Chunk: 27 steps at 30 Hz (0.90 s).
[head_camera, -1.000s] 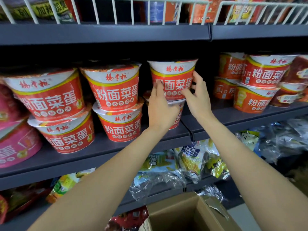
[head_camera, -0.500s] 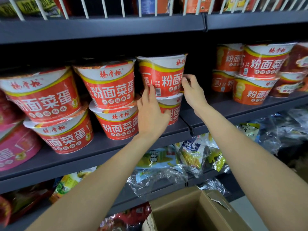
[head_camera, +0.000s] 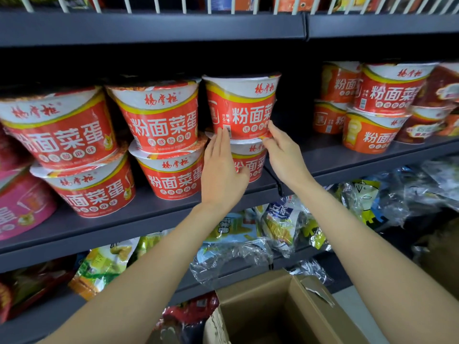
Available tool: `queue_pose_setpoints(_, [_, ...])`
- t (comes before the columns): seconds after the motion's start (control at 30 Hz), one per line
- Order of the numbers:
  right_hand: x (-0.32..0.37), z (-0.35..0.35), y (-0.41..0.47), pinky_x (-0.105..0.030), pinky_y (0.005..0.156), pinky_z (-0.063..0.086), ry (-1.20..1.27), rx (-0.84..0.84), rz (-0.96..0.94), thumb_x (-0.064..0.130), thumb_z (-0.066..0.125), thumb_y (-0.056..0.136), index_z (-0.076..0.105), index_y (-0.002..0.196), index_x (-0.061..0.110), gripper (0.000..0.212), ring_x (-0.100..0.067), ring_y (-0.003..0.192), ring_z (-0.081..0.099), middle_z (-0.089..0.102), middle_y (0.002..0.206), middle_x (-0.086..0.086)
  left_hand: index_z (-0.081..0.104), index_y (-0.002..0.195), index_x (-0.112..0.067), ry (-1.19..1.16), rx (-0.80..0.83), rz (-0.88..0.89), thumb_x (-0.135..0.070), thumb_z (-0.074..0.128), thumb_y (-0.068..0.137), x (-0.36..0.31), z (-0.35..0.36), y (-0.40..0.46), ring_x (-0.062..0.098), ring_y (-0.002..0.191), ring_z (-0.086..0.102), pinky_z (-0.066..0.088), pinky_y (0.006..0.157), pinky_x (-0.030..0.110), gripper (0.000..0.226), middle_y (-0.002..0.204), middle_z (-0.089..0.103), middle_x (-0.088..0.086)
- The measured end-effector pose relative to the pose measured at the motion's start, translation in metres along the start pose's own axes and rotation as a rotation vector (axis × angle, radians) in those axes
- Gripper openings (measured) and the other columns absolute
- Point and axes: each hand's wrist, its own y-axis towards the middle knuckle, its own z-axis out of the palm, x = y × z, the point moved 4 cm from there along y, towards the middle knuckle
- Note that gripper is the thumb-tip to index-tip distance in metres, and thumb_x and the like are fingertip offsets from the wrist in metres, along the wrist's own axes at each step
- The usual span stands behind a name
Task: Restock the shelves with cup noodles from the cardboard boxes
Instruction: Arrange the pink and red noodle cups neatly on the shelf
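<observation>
The left hand (head_camera: pixel 221 175) has straight fingers laid flat against the lower left side of the top cup (head_camera: pixel 242 105), its palm in front of the cup below (head_camera: pixel 248 160). The right hand (head_camera: pixel 285 157) pinches the top cup's lower right edge with thumb and fingertips. That red and white cup sits upright on the lower cup, both on the grey shelf (head_camera: pixel 149 212), near its right end. Just left stands another stack of two like cups (head_camera: pixel 164 142), and further left a third stack (head_camera: pixel 64 147), with pink cups (head_camera: pixel 19 209) at the far left edge. On the next shelf section to the right more red cups (head_camera: pixel 377 105) are stacked two high. Above runs a shelf with a white wire fence (head_camera: pixel 223 3). Below the cups, a lower shelf holds plastic snack bags (head_camera: pixel 248 234). At the bottom, between the forearms, an open cardboard box (head_camera: pixel 285 311) shows its brown flaps; its inside is dark and I cannot tell what it holds
</observation>
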Motion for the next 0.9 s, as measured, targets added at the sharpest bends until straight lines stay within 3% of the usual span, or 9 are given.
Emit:
queue_pose_setpoints(0.07, [-0.004, -0.001, 0.006, -0.021, 0.095, 0.030, -0.074, -0.012, 0.021, 0.024, 0.035, 0.102, 0.033, 0.147, 0.023, 0.045, -0.007, 0.123, 0.040, 0.038, 0.144, 0.001, 0.014, 0.151, -0.010, -0.006, -0.018, -0.006, -0.015, 0.059, 0.089, -0.002, 0.000, -0.001, 0.020, 0.144, 0.014, 0.016, 0.114, 0.028, 0.077, 0.157, 0.020, 0.004])
queue_pose_setpoints(0.27, [-0.007, -0.002, 0.017, -0.021, 0.093, 0.032, -0.036, -0.018, 0.082, 0.023, 0.037, 0.102, 0.033, 0.147, 0.021, 0.045, -0.005, 0.113, 0.038, 0.029, 0.139, -0.003, 0.024, 0.149, -0.013, 0.037, -0.043, -0.020, -0.018, 0.059, 0.087, 0.000, -0.003, 0.001, 0.022, 0.134, 0.027, 0.026, 0.108, 0.031, 0.072, 0.151, 0.034, 0.001])
queue_pose_setpoints(0.47, [-0.010, 0.004, 0.005, -0.034, 0.102, 0.046, -0.217, -0.070, -0.034, 0.022, 0.060, 0.093, 0.042, 0.141, 0.011, 0.053, -0.018, 0.118, 0.052, 0.036, 0.140, -0.006, 0.021, 0.150, -0.010, 0.000, 0.020, -0.035, -0.015, 0.057, 0.088, 0.002, 0.001, 0.001, 0.021, 0.139, 0.027, 0.025, 0.110, 0.030, 0.072, 0.156, 0.023, 0.004])
queue_pose_setpoints(0.6, [-0.006, 0.012, 0.004, -0.041, 0.097, 0.049, -0.333, -0.173, -0.072, 0.028, 0.067, 0.088, 0.050, 0.133, 0.007, 0.053, -0.024, 0.110, 0.059, 0.043, 0.137, -0.008, 0.020, 0.150, -0.009, 0.015, 0.035, -0.050, -0.015, 0.057, 0.089, 0.008, -0.002, 0.009, 0.021, 0.142, 0.025, 0.028, 0.111, 0.031, 0.072, 0.157, 0.021, 0.006])
queue_pose_setpoints(0.7, [0.000, 0.017, 0.004, -0.033, 0.093, 0.044, -0.460, -0.252, -0.066, 0.033, 0.066, 0.088, 0.050, 0.129, 0.009, 0.050, -0.024, 0.110, 0.058, 0.045, 0.134, -0.007, 0.015, 0.151, -0.008, 0.053, 0.091, -0.043, -0.015, 0.056, 0.090, 0.009, -0.002, 0.009, 0.020, 0.142, 0.023, 0.029, 0.108, 0.028, 0.073, 0.158, 0.014, 0.007])
queue_pose_setpoints(0.9, [0.009, 0.025, -0.001, -0.031, 0.073, 0.042, -0.620, -0.368, -0.062, 0.034, 0.066, 0.087, 0.047, 0.118, 0.010, 0.043, -0.024, 0.105, 0.055, 0.050, 0.121, -0.008, 0.007, 0.151, -0.004, 0.132, 0.161, -0.023, -0.013, 0.055, 0.090, 0.012, -0.003, 0.012, 0.024, 0.142, 0.023, 0.028, 0.109, 0.028, 0.078, 0.159, 0.006, 0.011])
